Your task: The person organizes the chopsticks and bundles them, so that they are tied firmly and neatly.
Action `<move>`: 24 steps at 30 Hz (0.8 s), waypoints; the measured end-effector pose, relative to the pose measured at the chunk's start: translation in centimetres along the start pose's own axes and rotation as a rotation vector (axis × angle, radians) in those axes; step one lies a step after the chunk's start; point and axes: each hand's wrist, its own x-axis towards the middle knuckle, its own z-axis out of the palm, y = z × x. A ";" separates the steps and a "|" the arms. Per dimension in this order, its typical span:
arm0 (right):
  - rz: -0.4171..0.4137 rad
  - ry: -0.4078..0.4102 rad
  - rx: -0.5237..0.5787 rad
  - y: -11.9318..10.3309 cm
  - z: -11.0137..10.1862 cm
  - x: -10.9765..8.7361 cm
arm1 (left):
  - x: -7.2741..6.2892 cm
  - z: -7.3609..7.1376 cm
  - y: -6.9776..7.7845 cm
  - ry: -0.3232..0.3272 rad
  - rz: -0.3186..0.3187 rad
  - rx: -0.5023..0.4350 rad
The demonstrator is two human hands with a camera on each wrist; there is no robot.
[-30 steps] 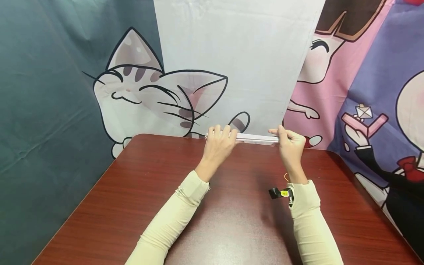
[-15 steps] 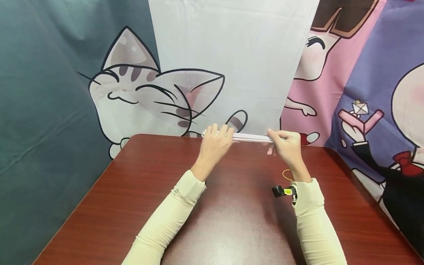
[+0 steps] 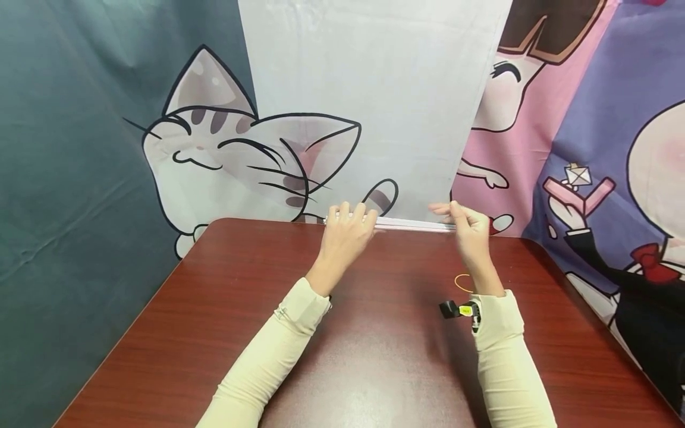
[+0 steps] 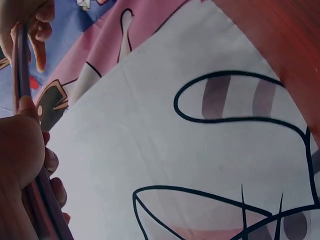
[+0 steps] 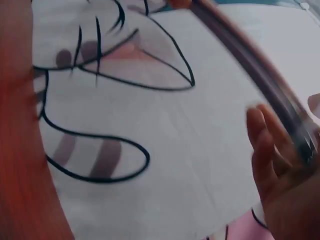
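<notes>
A long, slim, pale bar of layered strips is held level above the far edge of the table; its exact kind is unclear. My left hand grips its left part, knuckles up, and in the left wrist view the thumb lies along the bar. At the bar's right end is my right hand, its fingers fairly straight and pointing left. The right wrist view shows the end of the bar near the palm, between the thumb and the spread fingers, which are blurred there.
A glossy red-brown table lies below both arms. Behind it hangs a cartoon backdrop with a cat. A small black camera with a yellow label sits at the right cuff, and a thin yellow loop shows beside that wrist.
Half a second ago my right thumb and fingers were closer round the bar's end; now the fingers are straighter and the hand sits slightly further right. My left hand keeps its grip.
</notes>
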 end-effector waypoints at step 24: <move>0.342 -0.162 -0.055 3.0 -6.5 0.6 | 0.7 -0.6 -1.6 -0.025 -0.078 -0.037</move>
